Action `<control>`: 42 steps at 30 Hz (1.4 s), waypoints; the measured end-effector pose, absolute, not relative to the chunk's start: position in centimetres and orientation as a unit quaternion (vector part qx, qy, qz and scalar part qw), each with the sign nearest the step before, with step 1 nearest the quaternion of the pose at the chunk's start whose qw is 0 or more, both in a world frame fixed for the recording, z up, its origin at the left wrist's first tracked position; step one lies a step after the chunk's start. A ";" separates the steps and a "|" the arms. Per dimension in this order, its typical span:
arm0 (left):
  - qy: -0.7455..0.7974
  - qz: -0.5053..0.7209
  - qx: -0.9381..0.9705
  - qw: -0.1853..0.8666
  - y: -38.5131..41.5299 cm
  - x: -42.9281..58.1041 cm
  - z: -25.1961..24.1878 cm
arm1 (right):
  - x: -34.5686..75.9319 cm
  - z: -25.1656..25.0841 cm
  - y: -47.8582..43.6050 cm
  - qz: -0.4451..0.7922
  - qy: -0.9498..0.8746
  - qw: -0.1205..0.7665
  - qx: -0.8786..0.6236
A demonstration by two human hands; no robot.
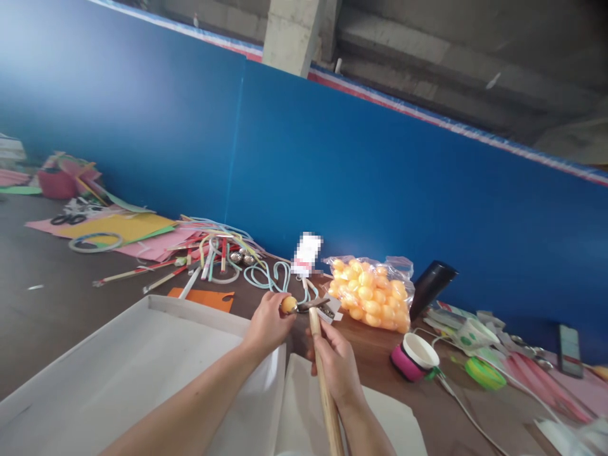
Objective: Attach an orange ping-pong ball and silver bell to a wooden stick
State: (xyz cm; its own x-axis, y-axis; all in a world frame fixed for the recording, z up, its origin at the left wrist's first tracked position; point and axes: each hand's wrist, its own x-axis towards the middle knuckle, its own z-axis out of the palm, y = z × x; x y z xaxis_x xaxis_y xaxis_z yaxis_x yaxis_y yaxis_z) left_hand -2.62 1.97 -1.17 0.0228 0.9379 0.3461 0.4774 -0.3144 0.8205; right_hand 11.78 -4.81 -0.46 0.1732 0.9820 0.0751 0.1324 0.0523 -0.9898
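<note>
My left hand (pixel 268 326) is closed in a pinch on a small orange ball (pixel 288 304), held just above the far edge of a white tray (pixel 142 373). My right hand (pixel 335 364) is wrapped round a long wooden stick (pixel 325 386) that runs down past my wrist. The stick's top end meets a dark metal piece (pixel 319 306) right beside the ball. Both hands hover close together over the brown table.
A clear bag of orange balls (pixel 370 294) lies just beyond my hands. A pink-and-white tape roll (pixel 414 356), a black cylinder (pixel 431 286) and a green disc (pixel 485 372) sit to the right. Coloured cords, sticks, paper sheets and scissors (pixel 69 219) lie to the left before a blue wall.
</note>
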 end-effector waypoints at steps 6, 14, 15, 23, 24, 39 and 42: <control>0.531 0.462 0.664 0.251 2.0 -2.5 -1.4 | 12.0 -1.8 -4.3 0.431 -0.518 0.457 -0.580; 0.535 0.462 0.662 0.250 2.2 -2.5 -1.6 | 11.8 -2.9 -4.5 0.466 -0.526 0.417 -0.576; 0.536 0.461 0.662 0.249 2.2 -2.5 -1.7 | 11.9 -2.9 -4.5 0.467 -0.525 0.415 -0.577; 0.529 0.468 0.659 0.258 2.2 -2.5 -1.4 | 12.0 -2.3 -4.4 0.443 -0.512 0.433 -0.595; 0.525 0.470 0.660 0.259 2.1 -2.5 -1.4 | 12.0 -2.2 -4.4 0.441 -0.512 0.435 -0.596; 0.414 0.488 0.652 0.407 1.8 -2.2 -0.8 | 12.5 -1.2 -4.6 0.320 -0.559 0.487 -0.591; 0.406 0.476 0.645 0.439 1.6 -2.1 -0.5 | 12.2 -0.2 -4.8 0.376 -0.527 0.517 -0.560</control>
State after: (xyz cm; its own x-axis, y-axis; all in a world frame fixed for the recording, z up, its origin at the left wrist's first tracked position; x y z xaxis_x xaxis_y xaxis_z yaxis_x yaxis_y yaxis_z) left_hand -2.11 1.59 -0.54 0.2174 0.9415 0.2574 0.1062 -0.2850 0.9526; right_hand 12.23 -4.82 -0.20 0.1613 0.9790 0.1248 0.2017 0.0911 -0.9752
